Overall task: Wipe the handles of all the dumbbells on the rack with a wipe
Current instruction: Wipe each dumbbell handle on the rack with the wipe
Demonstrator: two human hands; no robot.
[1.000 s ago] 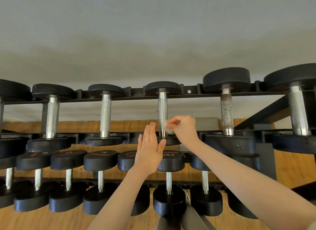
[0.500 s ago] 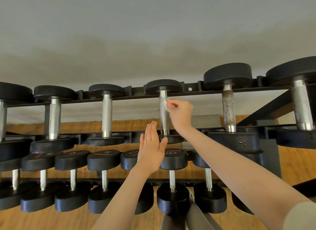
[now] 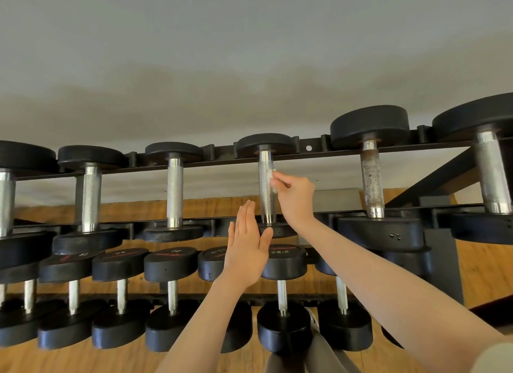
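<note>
Right hand (image 3: 295,196) pinches the small white wipe (image 3: 270,177) & has slid it from the near end up to the far part of the middle handle (image 3: 267,188). Left hand (image 3: 247,247) stays flat, fingers together, holding nothing. This bar's nearly done; rusty one (image 3: 372,178) to the right looks next.

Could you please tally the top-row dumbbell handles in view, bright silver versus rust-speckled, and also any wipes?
Bright silver handles: 5
Rust-speckled handle: 1
Wipe: 1
Total: 7

Plain grey wall (image 3: 249,53) above, seemingly unlit; wooden floor (image 3: 485,275) below.
</note>
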